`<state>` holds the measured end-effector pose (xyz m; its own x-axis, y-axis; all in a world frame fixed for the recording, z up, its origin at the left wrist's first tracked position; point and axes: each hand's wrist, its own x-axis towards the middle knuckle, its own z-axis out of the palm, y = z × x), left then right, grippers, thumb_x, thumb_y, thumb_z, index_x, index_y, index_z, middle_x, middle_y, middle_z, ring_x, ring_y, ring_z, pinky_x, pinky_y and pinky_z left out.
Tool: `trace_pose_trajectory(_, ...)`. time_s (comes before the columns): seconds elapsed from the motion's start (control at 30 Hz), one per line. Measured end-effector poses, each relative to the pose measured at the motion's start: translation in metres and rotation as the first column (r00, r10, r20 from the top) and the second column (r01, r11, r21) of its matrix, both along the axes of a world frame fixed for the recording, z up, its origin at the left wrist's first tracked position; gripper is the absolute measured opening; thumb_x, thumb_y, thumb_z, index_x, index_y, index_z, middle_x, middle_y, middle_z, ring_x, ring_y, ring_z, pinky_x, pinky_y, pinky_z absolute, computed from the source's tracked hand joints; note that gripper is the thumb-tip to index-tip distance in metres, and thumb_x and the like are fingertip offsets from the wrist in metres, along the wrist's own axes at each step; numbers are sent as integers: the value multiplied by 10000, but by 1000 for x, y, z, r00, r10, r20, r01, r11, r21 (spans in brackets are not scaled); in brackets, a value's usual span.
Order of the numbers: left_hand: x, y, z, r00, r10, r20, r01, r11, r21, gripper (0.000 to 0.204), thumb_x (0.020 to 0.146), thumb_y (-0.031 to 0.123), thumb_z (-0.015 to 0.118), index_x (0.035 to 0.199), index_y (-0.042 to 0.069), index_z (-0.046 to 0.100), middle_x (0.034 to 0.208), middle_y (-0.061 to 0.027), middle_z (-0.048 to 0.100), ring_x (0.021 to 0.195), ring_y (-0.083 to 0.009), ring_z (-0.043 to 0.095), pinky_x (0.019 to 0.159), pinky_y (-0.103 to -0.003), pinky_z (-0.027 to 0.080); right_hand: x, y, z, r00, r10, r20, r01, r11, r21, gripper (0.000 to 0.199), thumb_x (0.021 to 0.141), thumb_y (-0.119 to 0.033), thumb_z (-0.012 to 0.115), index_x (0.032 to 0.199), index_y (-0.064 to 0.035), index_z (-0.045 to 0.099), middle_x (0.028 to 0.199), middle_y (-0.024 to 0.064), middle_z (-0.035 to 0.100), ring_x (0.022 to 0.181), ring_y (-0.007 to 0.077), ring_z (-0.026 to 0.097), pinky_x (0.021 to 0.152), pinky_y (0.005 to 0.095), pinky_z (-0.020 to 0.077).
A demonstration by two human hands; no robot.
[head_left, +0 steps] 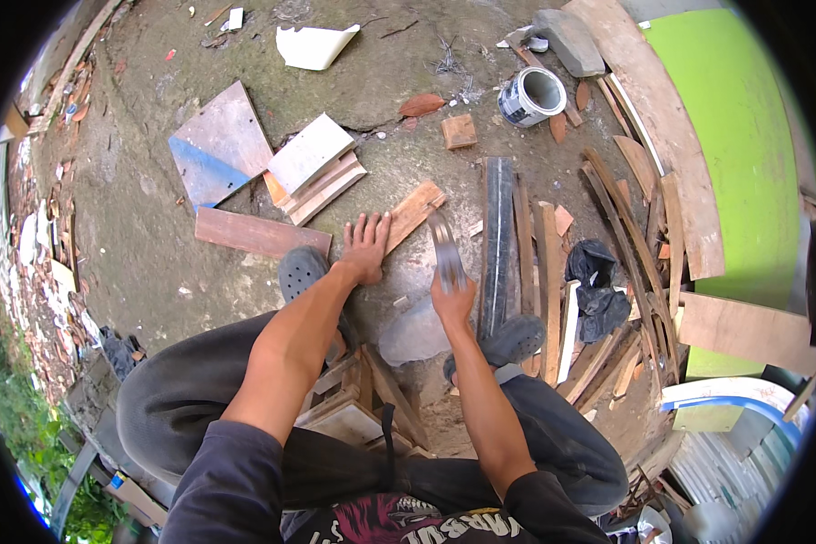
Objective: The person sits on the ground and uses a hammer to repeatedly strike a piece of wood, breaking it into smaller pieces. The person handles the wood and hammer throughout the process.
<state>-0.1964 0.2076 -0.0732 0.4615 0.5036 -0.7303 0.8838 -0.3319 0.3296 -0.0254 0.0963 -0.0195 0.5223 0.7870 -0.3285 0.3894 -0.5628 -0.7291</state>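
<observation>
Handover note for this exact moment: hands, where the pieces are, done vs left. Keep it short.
Left hand: flat, pressing the short wooden board to the concrete ground.
Right hand: gripping a hammer, raised and motion-blurred above the board's right end.
Nearby: reddish plank left of the board, dark plank right, metal can farther off.
Done: board pinned in place.
Left: cannot tell whether any nail is in; too blurred.
</observation>
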Motion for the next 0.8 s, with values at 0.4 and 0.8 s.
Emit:
trace_pose_trajectory(0.4,-12,-11,1,995,98,28,-101,988,115,1191,788,283,748,1585,106,-120,1630,-194,151,1521,-403,105,1220,-566,91,28,-12,85,983,-177,54,185,952,-246,374,850,-368,683,934,-5,721,838,279,692,865,459,680,783,507,515)
trace_pose_trajectory(0.8,-47,-48,42,929,360,-90,-358,933,38,1007,799,415,769,1537,26,205,1497,-256,401,1391,-386,415,1091,-463,426,34,-95,44,982,-163,90,186,853,-488,455,888,-465,671,1133,-82,703,1075,231,707,1056,419,662,896,489,518)
